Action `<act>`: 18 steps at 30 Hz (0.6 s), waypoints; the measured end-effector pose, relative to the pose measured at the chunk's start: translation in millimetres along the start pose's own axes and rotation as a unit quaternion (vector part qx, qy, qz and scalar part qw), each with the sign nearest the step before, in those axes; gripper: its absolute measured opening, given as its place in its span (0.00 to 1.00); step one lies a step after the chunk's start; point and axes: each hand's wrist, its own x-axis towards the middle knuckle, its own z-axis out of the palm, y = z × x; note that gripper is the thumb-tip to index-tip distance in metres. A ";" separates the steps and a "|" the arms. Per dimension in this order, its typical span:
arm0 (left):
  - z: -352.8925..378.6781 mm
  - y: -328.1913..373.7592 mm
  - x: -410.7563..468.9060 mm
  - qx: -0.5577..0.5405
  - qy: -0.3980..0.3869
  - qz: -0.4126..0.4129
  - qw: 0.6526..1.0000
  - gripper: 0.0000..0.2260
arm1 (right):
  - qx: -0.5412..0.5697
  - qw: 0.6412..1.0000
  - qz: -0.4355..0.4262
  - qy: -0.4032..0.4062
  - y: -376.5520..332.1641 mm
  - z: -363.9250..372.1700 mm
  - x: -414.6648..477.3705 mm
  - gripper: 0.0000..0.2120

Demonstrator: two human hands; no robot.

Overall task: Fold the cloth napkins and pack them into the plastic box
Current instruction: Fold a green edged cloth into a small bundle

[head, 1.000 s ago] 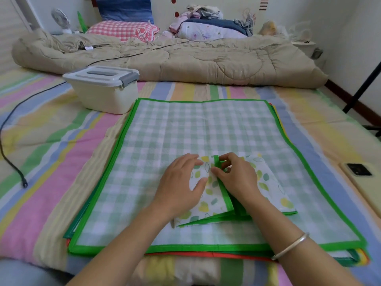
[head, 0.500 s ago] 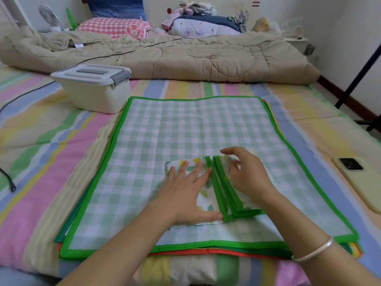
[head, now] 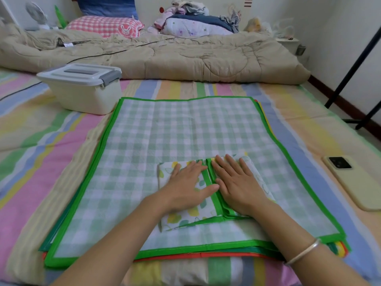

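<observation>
A folded napkin (head: 186, 216) with a leaf print and green trim lies on top of a stack of flat napkins; the top one is green-checked with a green border (head: 165, 137). My left hand (head: 186, 186) presses flat on the folded napkin's left half. My right hand (head: 239, 182) lies flat on its right half, fingers straight. The two hands sit side by side with the green folded edges between them. The plastic box (head: 82, 87), cream with a grey lid closed, stands at the stack's far left corner.
The stack rests on a striped bedsheet (head: 41, 162). A phone (head: 354, 178) lies to the right of the stack. A rumpled beige quilt (head: 165, 56) crosses the back, with pillows behind it. A black stand (head: 358, 65) leans at the far right.
My right hand has let go of the green edge it pinched and now lies flat. Both hands have spread over the folded napkin, pressing it down. The camera has tilted slightly.
</observation>
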 end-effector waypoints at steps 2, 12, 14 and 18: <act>11.0 3.1 -1.3 0.052 0.011 0.003 0.999 0.43 | -0.006 1.000 -0.007 -0.001 1.1 0.5 -0.1 0.39; 28.5 0.2 -2.2 0.202 0.011 0.019 0.979 0.53 | 0.226 0.971 0.021 0.077 4.0 -8.9 0.4 0.27; 28.4 0.0 -2.3 0.206 0.008 0.016 0.978 0.52 | 0.282 0.941 0.077 0.168 6.2 -18.6 -5.6 0.20; 29.6 -1.1 -0.8 0.206 0.012 0.014 0.978 0.51 | 0.087 0.941 0.276 0.178 6.1 -42.1 -36.8 0.20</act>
